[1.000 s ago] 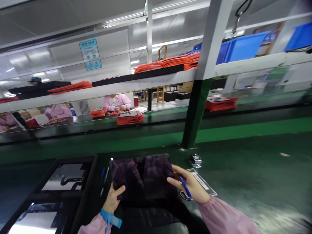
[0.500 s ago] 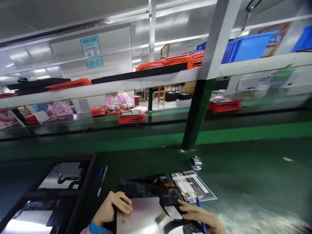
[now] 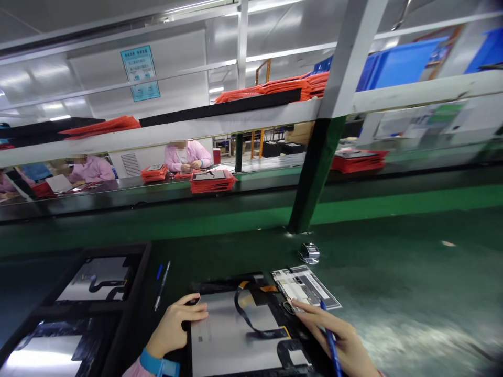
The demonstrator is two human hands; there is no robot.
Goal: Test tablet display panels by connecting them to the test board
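Observation:
A tablet-like display panel (image 3: 220, 330) with a silvery back, black frame and dark ribbon cables lies before me, its near edge cut off by the view. My left hand (image 3: 175, 322) grips its upper left edge, fingers on top and the thumb hidden. At the panel's right edge is my right hand (image 3: 334, 332), with a slim blue pen-like tool (image 3: 331, 343) held between its fingers. Those fingertips are near a small loop of wire (image 3: 289, 307). Beyond them lies a white-and-grey printed sheet or board (image 3: 310, 288). A dark part (image 3: 223, 283) lies behind the panel.
On the left, a black compartment tray (image 3: 135, 277) holds more panels. A pen (image 3: 162, 288) and a small blue piece (image 3: 159, 271) lie beside it. A shiny metal object (image 3: 310, 253) sits near the post (image 3: 314, 178). Across the bench, people in pink work beside red stacks (image 3: 212, 183).
The panel has come down flatter and farther from me, showing more of its back and cables. My right hand has shifted slightly up along its right edge. The camera view has tilted slightly down.

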